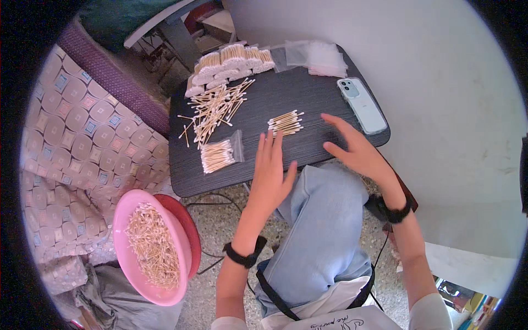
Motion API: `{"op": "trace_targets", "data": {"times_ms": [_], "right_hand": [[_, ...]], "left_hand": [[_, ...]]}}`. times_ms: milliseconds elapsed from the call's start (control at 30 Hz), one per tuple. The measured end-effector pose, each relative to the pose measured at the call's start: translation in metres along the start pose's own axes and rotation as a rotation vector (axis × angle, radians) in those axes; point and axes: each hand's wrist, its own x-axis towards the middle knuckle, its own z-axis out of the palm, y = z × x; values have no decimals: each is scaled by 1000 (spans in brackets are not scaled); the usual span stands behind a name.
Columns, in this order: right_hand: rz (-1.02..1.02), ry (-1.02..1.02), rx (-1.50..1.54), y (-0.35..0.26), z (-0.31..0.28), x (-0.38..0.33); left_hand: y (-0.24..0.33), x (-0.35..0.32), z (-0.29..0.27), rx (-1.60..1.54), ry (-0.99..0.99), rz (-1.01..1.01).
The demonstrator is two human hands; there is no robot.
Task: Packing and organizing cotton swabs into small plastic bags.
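On the dark table [308,99] lies a small row of cotton swabs [285,123] with wooden sticks and white tips. My left hand [269,173] is at its near left end, fingers stretched out, the fingertips at or touching the swabs. To the right of the row, my right hand [357,151] hovers with thumb and fingers apart, holding nothing. A clear plastic bag packed with swabs [219,156] lies left of my left hand. Behind it spreads a loose heap of swabs [217,110].
Filled swab bags [234,59] are stacked at the table's far left. Flat clear bags [324,58] lie at the back, and a phone [363,105] at the right edge. A pink basin [122,234] of swabs stands lower left, beside a patterned cloth [93,126].
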Motion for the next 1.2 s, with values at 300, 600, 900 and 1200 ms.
{"op": "trace_targets", "data": {"times_ms": [300, 600, 900, 1200], "right_hand": [[-351, 67, -892, 78, 33, 55], [-369, 129, -1020, 74, 42, 54], [-387, 145, -969, 69, 40, 51], [-403, 165, -941, 73, 42, 51]], "left_hand": [[-36, 35, 34, 424, 112, -16], [-39, 35, 37, 585, 12, -26], [-37, 34, 38, 581, 20, -21], [-34, 32, 37, 333, 229, -60]]}}
